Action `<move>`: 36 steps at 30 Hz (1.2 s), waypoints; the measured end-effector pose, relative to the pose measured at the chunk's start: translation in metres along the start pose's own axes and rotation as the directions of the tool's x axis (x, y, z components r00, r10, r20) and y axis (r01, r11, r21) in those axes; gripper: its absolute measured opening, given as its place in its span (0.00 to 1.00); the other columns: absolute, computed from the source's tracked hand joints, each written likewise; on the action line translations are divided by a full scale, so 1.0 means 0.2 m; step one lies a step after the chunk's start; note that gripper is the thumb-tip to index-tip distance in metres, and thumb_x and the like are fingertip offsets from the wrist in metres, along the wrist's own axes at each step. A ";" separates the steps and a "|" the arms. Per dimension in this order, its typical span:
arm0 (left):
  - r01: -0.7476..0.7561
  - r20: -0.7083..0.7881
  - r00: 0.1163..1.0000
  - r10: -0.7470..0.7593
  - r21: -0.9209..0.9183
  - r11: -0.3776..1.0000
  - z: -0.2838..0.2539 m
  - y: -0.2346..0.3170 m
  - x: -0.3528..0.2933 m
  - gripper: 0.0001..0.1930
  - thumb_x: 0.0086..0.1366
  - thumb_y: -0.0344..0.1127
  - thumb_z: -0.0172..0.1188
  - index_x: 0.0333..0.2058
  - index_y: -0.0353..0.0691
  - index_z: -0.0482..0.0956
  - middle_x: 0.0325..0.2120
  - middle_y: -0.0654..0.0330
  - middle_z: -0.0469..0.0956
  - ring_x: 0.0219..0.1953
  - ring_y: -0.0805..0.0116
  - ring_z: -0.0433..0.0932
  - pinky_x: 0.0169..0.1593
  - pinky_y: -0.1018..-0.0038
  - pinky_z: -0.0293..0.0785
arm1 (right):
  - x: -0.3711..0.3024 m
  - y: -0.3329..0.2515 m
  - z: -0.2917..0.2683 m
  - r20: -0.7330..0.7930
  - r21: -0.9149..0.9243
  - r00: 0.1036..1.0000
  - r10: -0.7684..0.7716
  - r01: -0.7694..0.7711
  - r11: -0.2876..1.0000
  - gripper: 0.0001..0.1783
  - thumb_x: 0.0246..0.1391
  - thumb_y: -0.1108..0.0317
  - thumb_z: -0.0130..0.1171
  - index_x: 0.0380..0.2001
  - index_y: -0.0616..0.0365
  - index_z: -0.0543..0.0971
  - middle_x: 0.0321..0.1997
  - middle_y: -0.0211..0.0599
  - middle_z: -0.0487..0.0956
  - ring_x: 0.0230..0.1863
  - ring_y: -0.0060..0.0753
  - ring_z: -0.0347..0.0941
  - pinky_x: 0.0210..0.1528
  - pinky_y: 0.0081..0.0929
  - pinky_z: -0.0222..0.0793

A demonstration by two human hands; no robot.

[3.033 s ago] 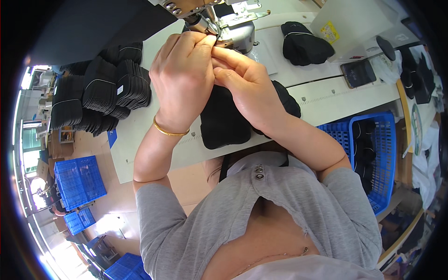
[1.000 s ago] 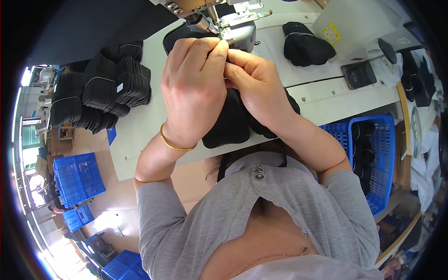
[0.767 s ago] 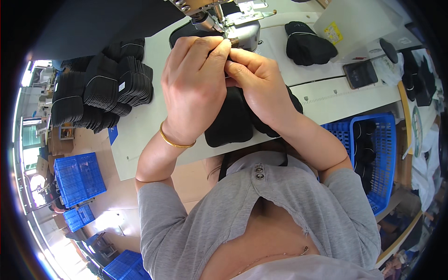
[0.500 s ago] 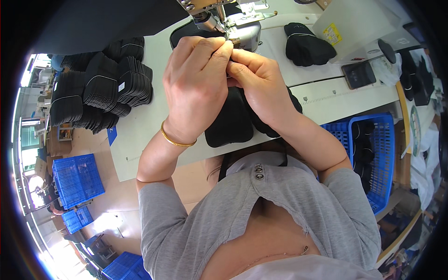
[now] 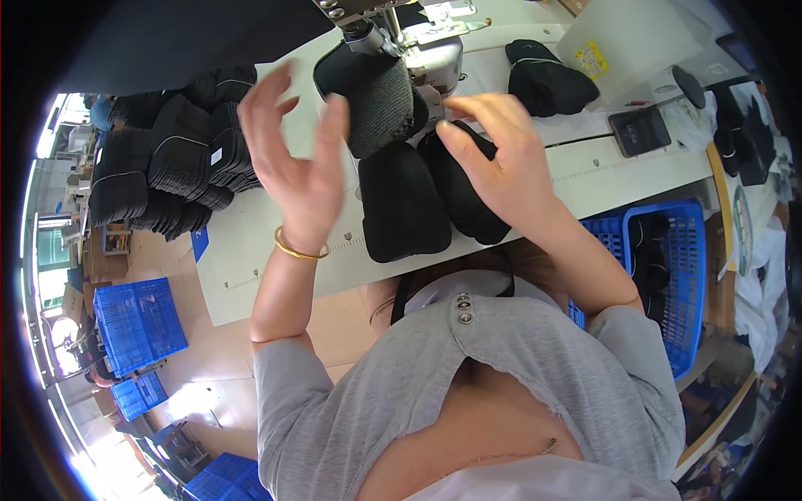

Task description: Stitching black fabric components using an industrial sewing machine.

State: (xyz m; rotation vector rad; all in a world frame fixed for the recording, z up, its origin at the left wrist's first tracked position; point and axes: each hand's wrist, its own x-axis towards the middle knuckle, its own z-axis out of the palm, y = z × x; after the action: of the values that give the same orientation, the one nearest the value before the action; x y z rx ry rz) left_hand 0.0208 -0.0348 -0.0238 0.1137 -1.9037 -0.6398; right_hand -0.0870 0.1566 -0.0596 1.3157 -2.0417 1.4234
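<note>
My left hand (image 5: 299,159), a gold bangle at its wrist, is raised left of the sewing machine (image 5: 397,33). Its fingers are spread, slightly blurred, and hold nothing. Beneath the machine's needle area lies a black fabric piece with a grey, textured knit face (image 5: 378,108). To the right of it my right hand (image 5: 510,159) hovers with thumb and fingers apart. Nothing shows between them. Just below the hands, two rounded black fabric pieces, a left one (image 5: 401,204) and a right one (image 5: 468,200), lie side by side at the table's near edge; my right hand partly covers the right one.
Several tied stacks of black pieces (image 5: 180,146) stand at the left of the white table (image 5: 284,280). A black bundle (image 5: 547,79) and a phone (image 5: 640,134) lie to the right. A blue basket (image 5: 693,292) with black pieces stands below the table's right side.
My hands were together, pinching at the machine; they have come apart, the left moving left and opening, the right moving slightly right. The grey knit face has come into view.
</note>
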 end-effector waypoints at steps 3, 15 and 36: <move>0.757 0.419 0.600 -0.682 -0.573 0.315 -0.02 -0.12 0.03 0.18 0.65 0.33 0.65 0.50 0.29 0.77 0.46 0.58 0.78 0.47 0.72 0.75 0.49 0.72 0.74 | -0.13 0.09 -0.06 0.097 -0.285 0.992 0.080 -0.049 0.957 0.29 0.49 0.53 0.73 0.45 0.68 0.79 0.40 0.43 0.74 0.45 0.49 0.71 0.51 0.40 0.69; 0.787 0.327 0.614 -0.718 -0.186 0.588 0.23 -0.66 0.30 0.25 0.63 0.43 0.68 0.48 0.25 0.76 0.41 0.49 0.81 0.43 0.61 0.81 0.47 0.69 0.77 | -0.24 0.12 -0.03 0.178 -0.313 0.962 0.206 -0.143 0.939 0.25 0.47 0.58 0.74 0.43 0.64 0.79 0.42 0.42 0.77 0.48 0.47 0.73 0.53 0.41 0.67; 0.785 0.630 0.438 -0.641 -0.616 -0.069 -0.12 0.23 -0.18 0.18 0.63 0.24 0.67 0.52 0.34 0.78 0.43 0.52 0.83 0.44 0.64 0.84 0.50 0.70 0.82 | -0.09 -0.02 -0.10 -0.284 0.325 0.958 0.033 0.064 0.944 0.13 0.62 0.77 0.61 0.50 0.63 0.76 0.51 0.39 0.78 0.47 0.28 0.77 0.52 0.22 0.71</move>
State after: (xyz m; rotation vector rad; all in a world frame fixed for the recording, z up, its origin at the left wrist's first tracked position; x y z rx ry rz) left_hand 0.0663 0.0092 -0.0246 0.4528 -1.1757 -2.4545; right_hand -0.0786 0.1833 -0.0614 1.1550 -1.6514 1.8898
